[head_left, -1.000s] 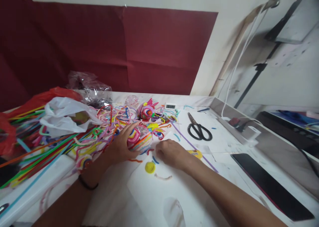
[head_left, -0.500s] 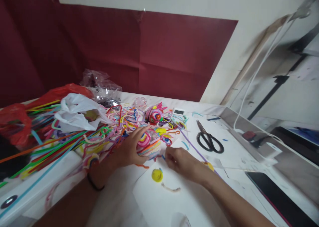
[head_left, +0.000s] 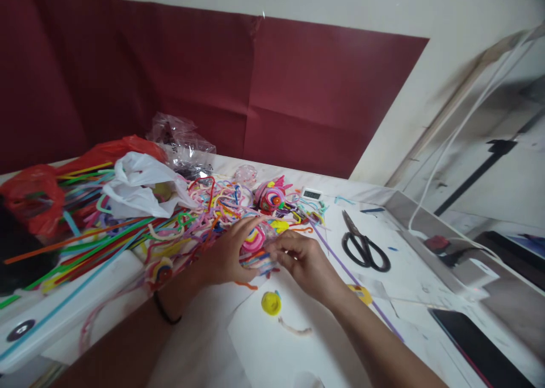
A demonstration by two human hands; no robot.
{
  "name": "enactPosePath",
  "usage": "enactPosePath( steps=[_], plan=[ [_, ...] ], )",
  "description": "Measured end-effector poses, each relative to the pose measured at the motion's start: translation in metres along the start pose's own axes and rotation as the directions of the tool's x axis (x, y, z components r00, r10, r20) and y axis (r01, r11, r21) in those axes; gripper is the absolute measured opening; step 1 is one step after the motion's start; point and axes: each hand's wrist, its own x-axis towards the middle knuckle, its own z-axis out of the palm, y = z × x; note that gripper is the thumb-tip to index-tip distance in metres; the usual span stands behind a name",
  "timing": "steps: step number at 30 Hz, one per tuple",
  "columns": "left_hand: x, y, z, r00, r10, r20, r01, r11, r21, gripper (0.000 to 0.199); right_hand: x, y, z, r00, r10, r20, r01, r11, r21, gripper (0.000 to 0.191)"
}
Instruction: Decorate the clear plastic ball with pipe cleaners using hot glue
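My left hand [head_left: 225, 256] is wrapped round a ball [head_left: 254, 241] covered in coloured fuzzy strips, with a pink and white spiral facing up and stripes along its lower side. Thumb and fingers grip it from the left. My right hand [head_left: 301, 260] is closed in a pinch against the ball's right side; what lies between its fingertips is too small to make out. Below the hands, a yellow coiled disc [head_left: 271, 303] and a short pale fuzzy strip [head_left: 296, 327] lie on white paper [head_left: 255, 342].
Black-handled scissors [head_left: 365, 246] lie to the right, near a long purple pipe cleaner [head_left: 326, 241]. Behind the ball sit a pink fish-like figure [head_left: 271, 197] and a small digital display [head_left: 312, 194]. Many pipe cleaners [head_left: 106, 243] and a white plastic bag [head_left: 140, 186] fill the left. A phone [head_left: 477, 345] lies at right.
My right hand has come in from beside the ball to touch its right side, its fingers now more visible. The left hand keeps its grip. The whole view has shifted slightly.
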Motion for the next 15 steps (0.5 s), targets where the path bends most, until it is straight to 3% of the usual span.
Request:
enactPosePath(
  steps=[7,15],
  plan=[
    [-0.001,-0.003,0.004,1.0,-0.002,-0.001,0.002,1.0,-0.006,0.1,0.0,0.0,0.015,0.986,-0.005,-0.169,-0.002,0.999,-0.039,0.014],
    [-0.002,0.001,0.003,0.999,0.032,-0.018,-0.032,0.999,-0.001,0.103,-0.007,0.006,0.026,0.954,-0.148,-0.259,0.118,0.985,-0.128,0.019]
  ],
)
